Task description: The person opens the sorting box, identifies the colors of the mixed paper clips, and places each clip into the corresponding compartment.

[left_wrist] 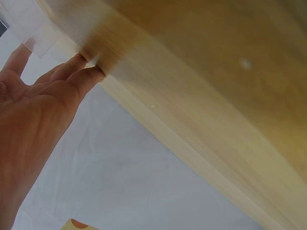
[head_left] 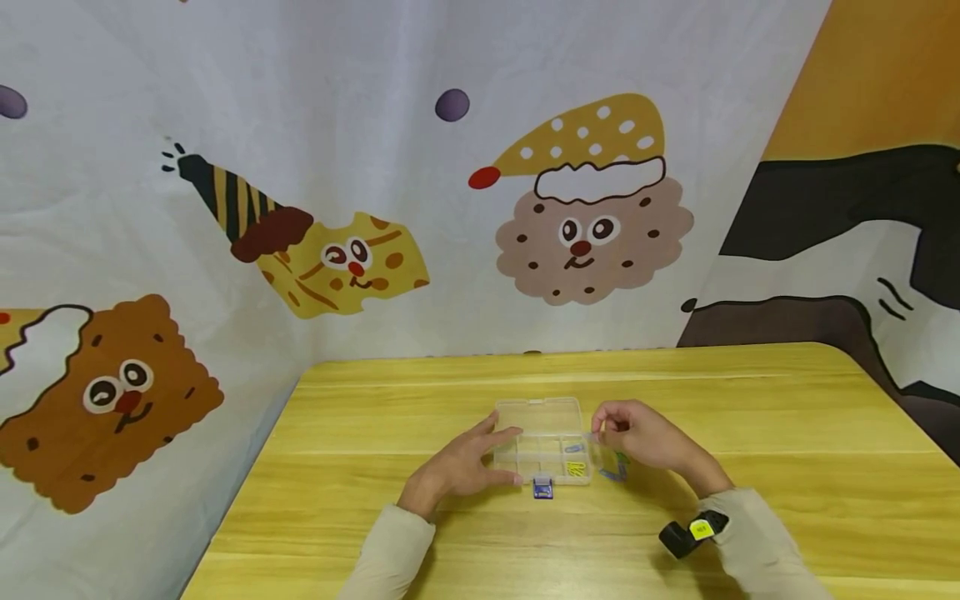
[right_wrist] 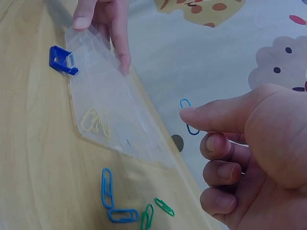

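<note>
A clear plastic compartment box (head_left: 530,458) lies on the table with its lid (head_left: 538,414) raised at the back and a blue latch (head_left: 543,488) at the front. My left hand (head_left: 468,462) holds its left end, thumb at the front edge and fingers toward the back. Yellow paper clips (head_left: 576,469) fill the front right compartment; a blue clip (head_left: 574,448) lies in the one behind. Just right of the box, my right hand (head_left: 645,433) pinches a blue paper clip (right_wrist: 193,129) between thumb and index finger, the other fingers curled.
Loose blue paper clips (right_wrist: 107,188) and green paper clips (right_wrist: 164,207) lie on the wooden table (head_left: 360,417) beside the box, under the right hand. A printed cloth (head_left: 390,167) hangs behind the table. A black device (head_left: 693,533) is strapped to the right wrist.
</note>
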### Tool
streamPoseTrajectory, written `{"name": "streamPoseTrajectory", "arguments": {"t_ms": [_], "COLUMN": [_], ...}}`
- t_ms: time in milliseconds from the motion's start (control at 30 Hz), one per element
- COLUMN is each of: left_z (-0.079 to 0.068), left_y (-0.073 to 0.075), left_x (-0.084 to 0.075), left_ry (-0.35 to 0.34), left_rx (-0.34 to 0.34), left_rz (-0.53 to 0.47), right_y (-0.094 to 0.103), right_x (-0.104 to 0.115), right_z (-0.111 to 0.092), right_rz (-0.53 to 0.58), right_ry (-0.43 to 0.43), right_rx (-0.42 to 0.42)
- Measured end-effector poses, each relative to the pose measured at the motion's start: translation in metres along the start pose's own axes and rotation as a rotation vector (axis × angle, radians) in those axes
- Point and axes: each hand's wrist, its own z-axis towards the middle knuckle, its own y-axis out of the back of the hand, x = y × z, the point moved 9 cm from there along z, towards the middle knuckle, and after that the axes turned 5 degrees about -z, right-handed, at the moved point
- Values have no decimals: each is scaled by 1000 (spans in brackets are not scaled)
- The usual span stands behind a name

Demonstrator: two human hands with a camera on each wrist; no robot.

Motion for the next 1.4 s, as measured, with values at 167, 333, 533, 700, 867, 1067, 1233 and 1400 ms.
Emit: {"name": "streamPoseTrajectory", "arguments": {"t_ms": [167, 333, 533, 700, 867, 1067, 1233, 1400], "left_z": [0, 0, 0, 0, 1, 1, 1, 1], "left_y": [0, 0, -1, 0, 0, -1, -1, -1], "left_x": [0, 1, 1, 1, 1, 1, 1, 1], "left_ry": [13, 9, 12, 9, 9, 11, 15, 7], "left_rx": [2, 0, 2, -2, -4, -1, 0, 1], "left_rz": [-1, 3, 7, 6, -3, 0, 0, 10], "right_y": [-1, -3, -4, -5, -7, -8, -9, -7], "right_x": [3, 8, 12, 13, 12, 9, 10, 8], "right_z": [4, 8, 10, 11, 12, 13, 12, 6], "right_rz": [1, 15, 50, 76, 70, 42, 21, -2], "right_ry": [10, 37, 47, 55, 39, 29, 56, 32], "right_rx": [-8, -9, -5, -4, -2, -4, -17, -22]}}
